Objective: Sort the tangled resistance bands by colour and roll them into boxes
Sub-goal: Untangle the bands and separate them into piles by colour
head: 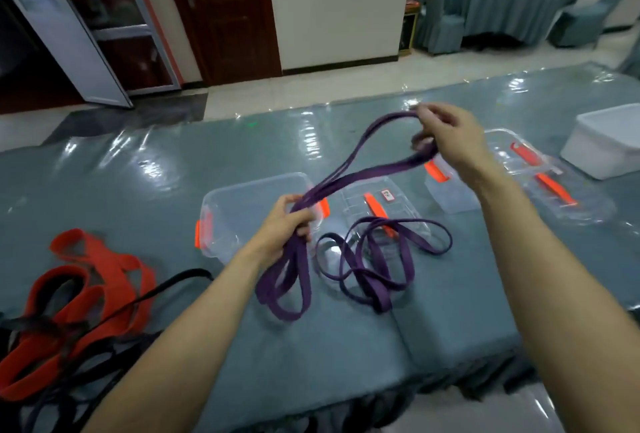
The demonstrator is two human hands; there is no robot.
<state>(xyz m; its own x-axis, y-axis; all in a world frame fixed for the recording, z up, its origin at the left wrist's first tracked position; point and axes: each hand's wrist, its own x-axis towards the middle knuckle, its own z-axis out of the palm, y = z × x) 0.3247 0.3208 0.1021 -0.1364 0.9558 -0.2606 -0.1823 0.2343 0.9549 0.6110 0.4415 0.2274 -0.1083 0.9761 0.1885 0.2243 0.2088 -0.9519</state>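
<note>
Purple resistance bands (360,176) stretch in the air between my two hands. My left hand (285,225) grips them above a clear open box (239,204), and their loops hang down below it to the table. My right hand (446,135) holds the bands' far end higher up, fingers curled round it. More purple band (377,266) lies coiled on the table over a clear lid (381,211). Orange bands (86,290) tangled with black bands (162,287) lie at the left.
A second clear box (450,190) with orange clasps and another clear lid (554,183) lie to the right. A white tub (606,142) stands at the far right. The table (138,190) has a shiny grey-green plastic-covered cloth. Covered chairs stand beyond.
</note>
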